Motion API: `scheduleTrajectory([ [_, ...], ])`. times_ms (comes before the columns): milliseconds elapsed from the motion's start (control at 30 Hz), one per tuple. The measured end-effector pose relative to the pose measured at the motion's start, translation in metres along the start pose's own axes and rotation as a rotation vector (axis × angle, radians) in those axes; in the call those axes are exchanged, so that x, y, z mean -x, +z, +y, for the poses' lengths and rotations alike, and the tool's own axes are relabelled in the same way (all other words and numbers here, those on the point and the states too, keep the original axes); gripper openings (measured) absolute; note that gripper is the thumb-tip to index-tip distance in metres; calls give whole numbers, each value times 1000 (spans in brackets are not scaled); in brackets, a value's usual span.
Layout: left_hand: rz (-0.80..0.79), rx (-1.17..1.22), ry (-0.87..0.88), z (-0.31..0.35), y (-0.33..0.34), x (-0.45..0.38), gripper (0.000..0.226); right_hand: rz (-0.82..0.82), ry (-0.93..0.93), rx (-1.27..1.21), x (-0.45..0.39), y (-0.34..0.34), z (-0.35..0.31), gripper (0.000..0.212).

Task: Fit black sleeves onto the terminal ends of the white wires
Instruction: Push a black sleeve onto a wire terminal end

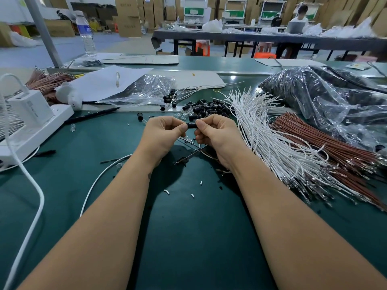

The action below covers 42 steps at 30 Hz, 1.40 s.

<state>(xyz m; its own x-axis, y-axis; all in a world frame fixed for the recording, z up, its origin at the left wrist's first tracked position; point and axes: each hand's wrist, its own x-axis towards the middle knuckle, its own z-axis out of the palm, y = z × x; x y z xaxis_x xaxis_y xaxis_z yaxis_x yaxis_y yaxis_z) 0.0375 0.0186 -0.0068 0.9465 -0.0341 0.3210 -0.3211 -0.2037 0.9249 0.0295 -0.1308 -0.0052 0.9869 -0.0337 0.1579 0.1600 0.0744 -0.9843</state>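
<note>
Item: short black cylindrical rubber sleeve [192, 125], matte, lying horizontal above the green counter [188, 227]. Held between both grips: left hand [162, 132] pinches its left end, right hand [215, 133] pinches its right end. Thin white insulated wires [272, 143] heaped just right.

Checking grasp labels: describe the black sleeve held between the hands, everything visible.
The black sleeve is a short, dark, matte tube, plastic or rubber by its look. It lies roughly level above the green table, pinched at its ends by the fingertips of the left hand and the right hand. Whether a wire is inside cannot be told.
</note>
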Motion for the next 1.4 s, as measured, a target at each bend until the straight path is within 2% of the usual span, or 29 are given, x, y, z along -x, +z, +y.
scheduleTrajectory([
  [167, 3, 28, -9, 0, 0, -1, 13, -1, -34, 28, 1, 1, 1, 15],
  [300, -19, 33, -12, 1, 1, -1, 11, 14, -21, -55, 1, 0, -2, 14],
  [367, 3, 16, -9, 2, 3, -1, 12, 12, 17, -117, 1, 2, -4, 16],
  [500, 83, 4, 9, 4, 4, 1, 17, -12, 106, -342, 0, 6, -11, 32],
  [567, 96, 23, 18, 5, 3, 2, 17, -12, 121, -399, 1, 8, -13, 33],
  [700, 71, 45, 39, 7, 4, 1, 17, 7, 51, -294, 2, 10, -11, 16],
  [967, 55, 155, 30, 10, 5, 3, 12, 30, -2, -321, 3, 14, -11, 19],
  [1033, 48, 114, 19, 9, 6, 3, 14, 52, -12, -273, 3, 13, -11, 18],
  [1167, 16, 38, -8, 6, 7, 2, 14, 179, -95, 73, 2, 15, -10, 17],
  [1233, 14, 33, -14, 7, 7, 0, 14, 227, -131, 168, 3, 18, -10, 18],
  [1400, 39, 42, -32, 8, 9, -1, 18, 277, -371, 448, 9, 23, -15, 19],
])
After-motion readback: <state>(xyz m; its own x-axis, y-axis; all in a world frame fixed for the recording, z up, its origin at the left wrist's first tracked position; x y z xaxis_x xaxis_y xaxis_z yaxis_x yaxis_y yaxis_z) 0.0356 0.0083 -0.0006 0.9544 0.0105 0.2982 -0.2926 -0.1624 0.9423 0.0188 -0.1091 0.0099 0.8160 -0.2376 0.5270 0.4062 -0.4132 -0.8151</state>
